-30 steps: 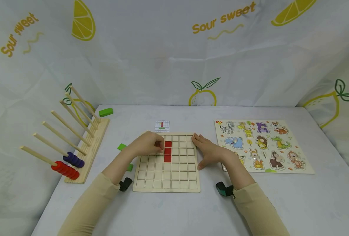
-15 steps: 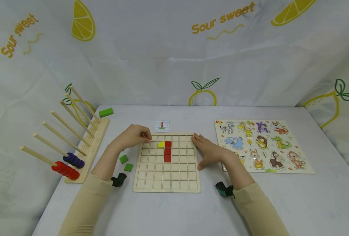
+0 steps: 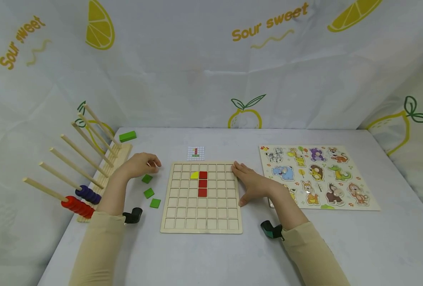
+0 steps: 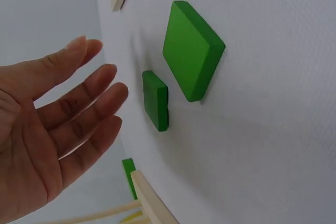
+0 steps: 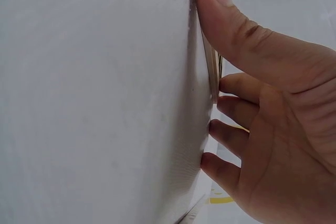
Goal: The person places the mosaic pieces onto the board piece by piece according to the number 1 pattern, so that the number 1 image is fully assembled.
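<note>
My left hand [image 3: 140, 163] hovers left of the wooden grid board [image 3: 211, 214], beside the farthest of three green square tiles [image 3: 147, 178]. In the left wrist view its fingers are relaxed and hold nothing, with a green tile [image 4: 156, 100] close to the fingertips and another green tile [image 4: 189, 51] nearby. My right hand [image 3: 253, 184] rests against the board's right edge, fingers spread; the right wrist view has the thumb and fingertips along that edge. On the board lie a column of three red tiles [image 3: 202, 183] and a yellow piece [image 3: 195, 175] with one corner cut off.
A small pattern card [image 3: 195, 153] lies behind the board. At left stands a wooden peg rack [image 3: 125, 153] with red rings [image 3: 76, 206] and blue rings [image 3: 88, 194]. A green block [image 3: 127, 136] sits at the back left, an animal puzzle [image 3: 326, 186] at right.
My left hand has left the board and moved left toward the green tiles. The yellow piece now shows beside the top red tile. My right hand has stayed at the board's edge.
</note>
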Demonstrator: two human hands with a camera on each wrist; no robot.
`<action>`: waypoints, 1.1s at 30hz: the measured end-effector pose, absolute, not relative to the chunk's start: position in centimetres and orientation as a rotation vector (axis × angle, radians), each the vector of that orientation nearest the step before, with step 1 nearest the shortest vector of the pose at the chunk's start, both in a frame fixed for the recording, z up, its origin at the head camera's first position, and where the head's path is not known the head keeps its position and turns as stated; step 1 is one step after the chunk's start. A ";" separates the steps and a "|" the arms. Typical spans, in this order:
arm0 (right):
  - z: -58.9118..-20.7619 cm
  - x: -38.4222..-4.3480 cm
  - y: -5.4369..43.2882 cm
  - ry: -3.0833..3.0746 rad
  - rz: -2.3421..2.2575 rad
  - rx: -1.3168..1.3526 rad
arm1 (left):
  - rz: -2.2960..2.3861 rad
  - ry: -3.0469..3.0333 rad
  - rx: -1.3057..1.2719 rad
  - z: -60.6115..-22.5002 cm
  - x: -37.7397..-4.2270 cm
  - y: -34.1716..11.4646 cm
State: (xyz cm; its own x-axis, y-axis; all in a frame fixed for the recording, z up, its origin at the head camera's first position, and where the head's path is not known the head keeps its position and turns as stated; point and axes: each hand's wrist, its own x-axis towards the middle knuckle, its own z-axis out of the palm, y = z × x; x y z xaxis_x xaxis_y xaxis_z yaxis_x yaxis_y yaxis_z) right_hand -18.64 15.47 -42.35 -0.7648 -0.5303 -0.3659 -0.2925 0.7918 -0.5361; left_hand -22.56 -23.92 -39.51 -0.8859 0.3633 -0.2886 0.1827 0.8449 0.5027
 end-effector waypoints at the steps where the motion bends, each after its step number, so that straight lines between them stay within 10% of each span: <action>1: -42.3 -18.6 15.5 2.467 -0.624 -0.611 | 0.660 2.634 0.401 -39.5 -22.5 -24.2; 33: -42.0 -18.4 15.4 2.463 -0.628 -0.617 | 0.701 2.543 0.302 -40.9 -22.8 -25.2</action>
State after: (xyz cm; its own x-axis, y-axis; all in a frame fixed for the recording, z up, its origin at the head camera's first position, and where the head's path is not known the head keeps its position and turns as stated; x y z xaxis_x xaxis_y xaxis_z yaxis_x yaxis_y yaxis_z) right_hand -18.39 15.40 -42.01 -0.7611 -0.5349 -0.3668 -0.2941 0.7887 -0.5400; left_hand -22.75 -25.23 -40.88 -0.8598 0.3284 -0.3910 0.0816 0.8443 0.5296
